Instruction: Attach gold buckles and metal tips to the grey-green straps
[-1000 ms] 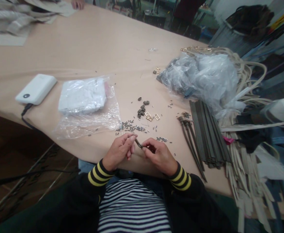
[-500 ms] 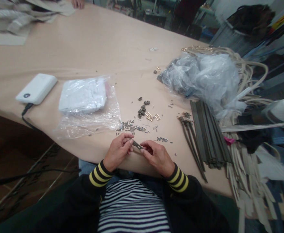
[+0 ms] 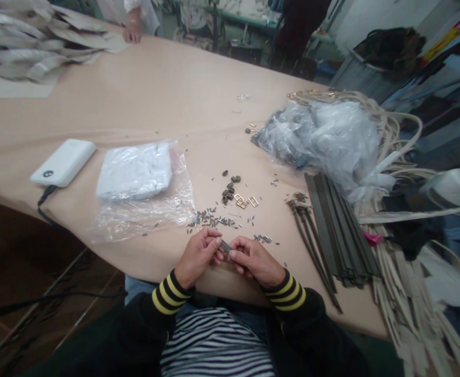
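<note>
On my feed I have the left hand and the right hand both pinching a dark strip between them, over the near edge of the surface. Just beyond, I see small metal pieces scattered, then gold frames. Dark straps lie bundled toward the surface's right edge.
</note>
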